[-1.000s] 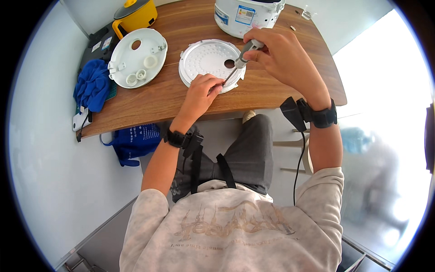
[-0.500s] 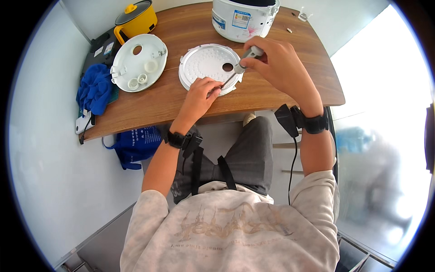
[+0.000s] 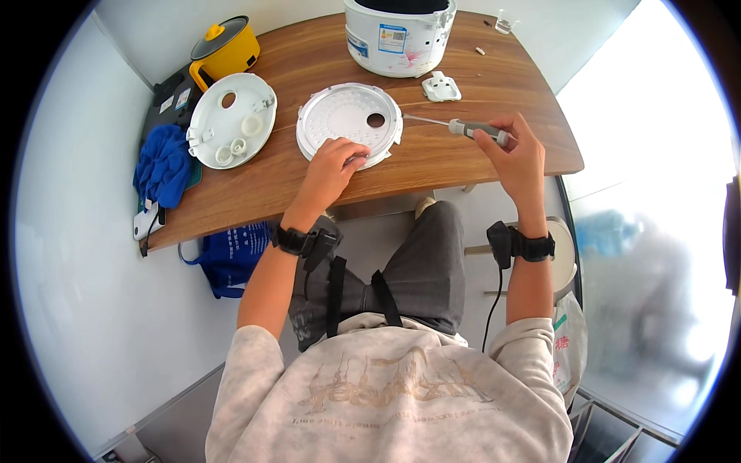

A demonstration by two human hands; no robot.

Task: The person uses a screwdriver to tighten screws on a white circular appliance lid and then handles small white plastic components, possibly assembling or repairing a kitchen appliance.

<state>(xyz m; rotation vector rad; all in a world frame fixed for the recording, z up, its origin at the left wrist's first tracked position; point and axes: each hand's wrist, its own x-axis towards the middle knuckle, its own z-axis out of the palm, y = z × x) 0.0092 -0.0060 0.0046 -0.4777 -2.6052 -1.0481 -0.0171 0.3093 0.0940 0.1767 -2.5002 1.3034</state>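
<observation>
My right hand [image 3: 522, 151] is closed around the grey handle of a screwdriver [image 3: 480, 133]. Its thin metal shaft points left, with the tip beside the right rim of a round white inner lid plate [image 3: 351, 116]. That plate lies on the table; it has many small dimples and one larger round hole. At its near rim my left hand [image 3: 338, 160] grips the edge with curled fingers, and whatever lies under the fingertips is hidden. Just beyond the screwdriver a small white plastic bracket [image 3: 441, 87] rests on the wood.
A white rice cooker body [image 3: 397, 42] stands at the back of the wooden table [image 3: 494, 85]. To the left lie a white outer lid [image 3: 258, 96] with loose white rings, a yellow pot [image 3: 231, 54] and a blue cloth [image 3: 162, 158]. A small clear cup [image 3: 504, 25] is at the far right.
My right hand has drawn back to the right and lowered the screwdriver from upright to nearly level, its tip leaving the near rim. The bracket is now uncovered. My left hand stays at the rim.
</observation>
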